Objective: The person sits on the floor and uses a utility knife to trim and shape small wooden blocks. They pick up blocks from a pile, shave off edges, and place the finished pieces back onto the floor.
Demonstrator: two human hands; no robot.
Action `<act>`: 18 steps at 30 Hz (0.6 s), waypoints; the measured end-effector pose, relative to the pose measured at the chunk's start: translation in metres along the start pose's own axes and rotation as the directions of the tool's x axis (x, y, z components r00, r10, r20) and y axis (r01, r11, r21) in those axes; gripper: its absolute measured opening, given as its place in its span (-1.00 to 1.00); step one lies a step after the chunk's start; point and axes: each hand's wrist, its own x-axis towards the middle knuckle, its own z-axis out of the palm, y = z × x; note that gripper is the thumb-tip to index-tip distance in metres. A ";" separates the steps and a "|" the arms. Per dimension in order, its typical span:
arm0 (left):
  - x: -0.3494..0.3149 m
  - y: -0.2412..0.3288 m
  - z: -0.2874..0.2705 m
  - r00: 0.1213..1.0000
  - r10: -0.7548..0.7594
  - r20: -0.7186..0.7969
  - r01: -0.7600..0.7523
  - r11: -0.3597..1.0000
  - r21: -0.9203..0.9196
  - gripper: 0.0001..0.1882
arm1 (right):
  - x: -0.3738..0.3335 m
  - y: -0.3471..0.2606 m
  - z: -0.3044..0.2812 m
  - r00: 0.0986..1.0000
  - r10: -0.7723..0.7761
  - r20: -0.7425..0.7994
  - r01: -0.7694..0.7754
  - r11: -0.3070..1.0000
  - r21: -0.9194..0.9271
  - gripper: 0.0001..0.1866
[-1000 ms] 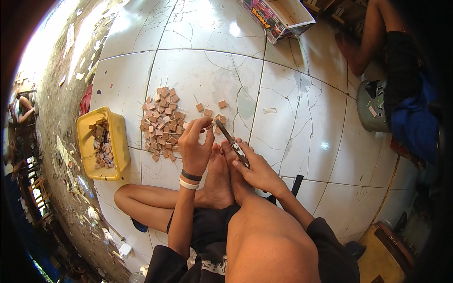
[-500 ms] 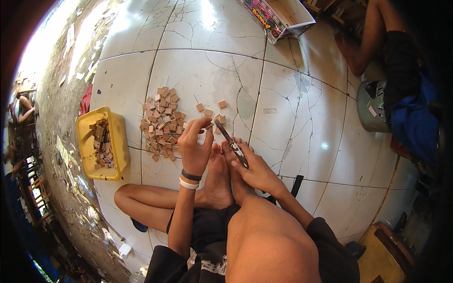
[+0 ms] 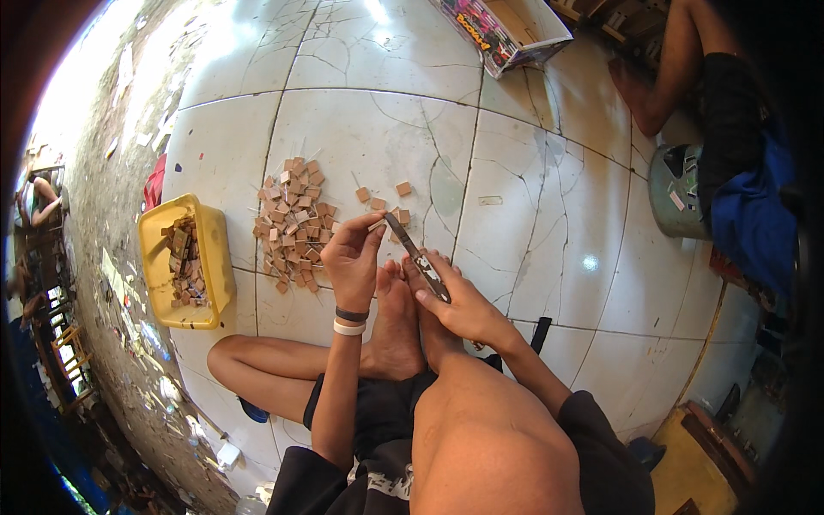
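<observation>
My left hand (image 3: 350, 262), with a dark and a white wristband below it, pinches a small pale piece (image 3: 377, 224) between thumb and fingertips. Its exact kind is too small to tell. My right hand (image 3: 463, 306) is wrapped round a long, narrow, dark metal tool (image 3: 415, 256) whose far end meets the piece at my left fingertips. Whether it is a file, a blade or pliers I cannot make out. Beside my left hand lies a pile of small square brown blocks (image 3: 292, 225), some with thin clear sticks. Several loose blocks (image 3: 403, 189) lie just beyond my fingertips.
A yellow plastic tub (image 3: 220, 270) with brown pieces stands at the left. An open printed carton (image 3: 506, 53) lies at the far edge. Another person's leg (image 3: 691, 34) and a grey-green bucket (image 3: 674, 215) are at the right. The cracked tile floor (image 3: 549, 257) borders littered ground.
My left hand has shifted slightly left and turned, its fingertips closer to the tool's end. The tool's tip has moved a little left and up. The pile has not changed visibly.
</observation>
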 end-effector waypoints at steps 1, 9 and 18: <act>0.000 -0.001 0.001 1.000 0.017 0.008 -0.017 0.999 -0.030 -0.84 | 0.000 0.000 0.000 1.000 -0.024 -0.009 0.024 1.000 -0.018 -0.20; 0.001 -0.001 -0.001 0.998 0.064 0.028 -0.063 0.997 -0.040 -0.85 | 0.001 0.000 0.003 0.998 -0.061 -0.022 0.060 0.997 -0.049 -0.23; -0.001 0.003 0.000 0.997 0.082 0.006 -0.082 0.997 0.002 -0.85 | 0.001 -0.010 -0.005 0.995 0.035 0.098 -0.035 0.999 0.002 -0.16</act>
